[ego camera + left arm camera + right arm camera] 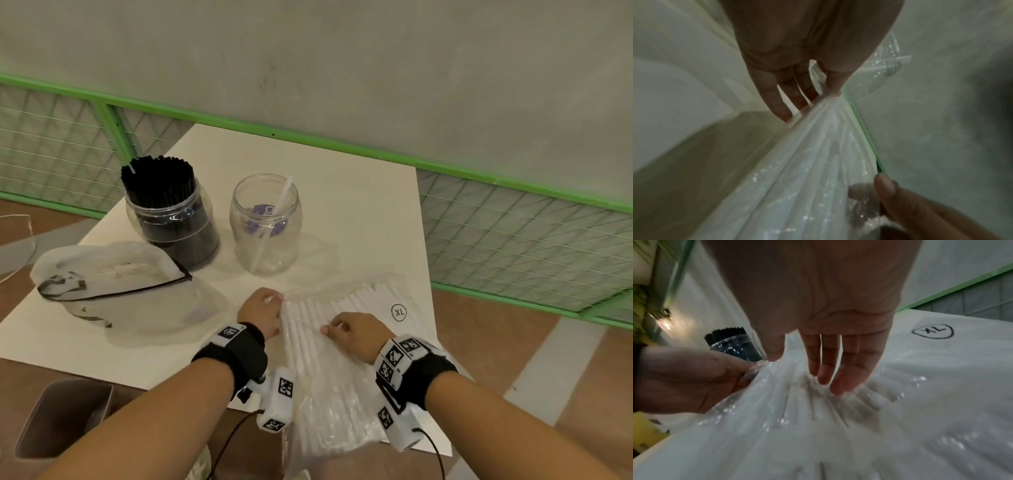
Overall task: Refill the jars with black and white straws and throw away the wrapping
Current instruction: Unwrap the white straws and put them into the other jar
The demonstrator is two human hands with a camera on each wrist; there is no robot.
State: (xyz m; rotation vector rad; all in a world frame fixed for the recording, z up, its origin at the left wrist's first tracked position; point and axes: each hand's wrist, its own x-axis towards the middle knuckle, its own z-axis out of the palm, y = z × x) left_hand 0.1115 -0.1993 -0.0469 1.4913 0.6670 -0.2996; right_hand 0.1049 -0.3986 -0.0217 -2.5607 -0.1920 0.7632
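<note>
Both hands pinch the clear wrapping (318,346) over the white straws (308,329) (flat on the worktop (359,212)): left hand (262,310) at its edge, right hand (352,330) on top.

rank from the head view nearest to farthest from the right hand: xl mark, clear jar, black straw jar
From the right hand:
1. XL mark, just to its right.
2. Clear jar, behind and left.
3. Black straw jar, farther left, beside the clear jar.
</note>
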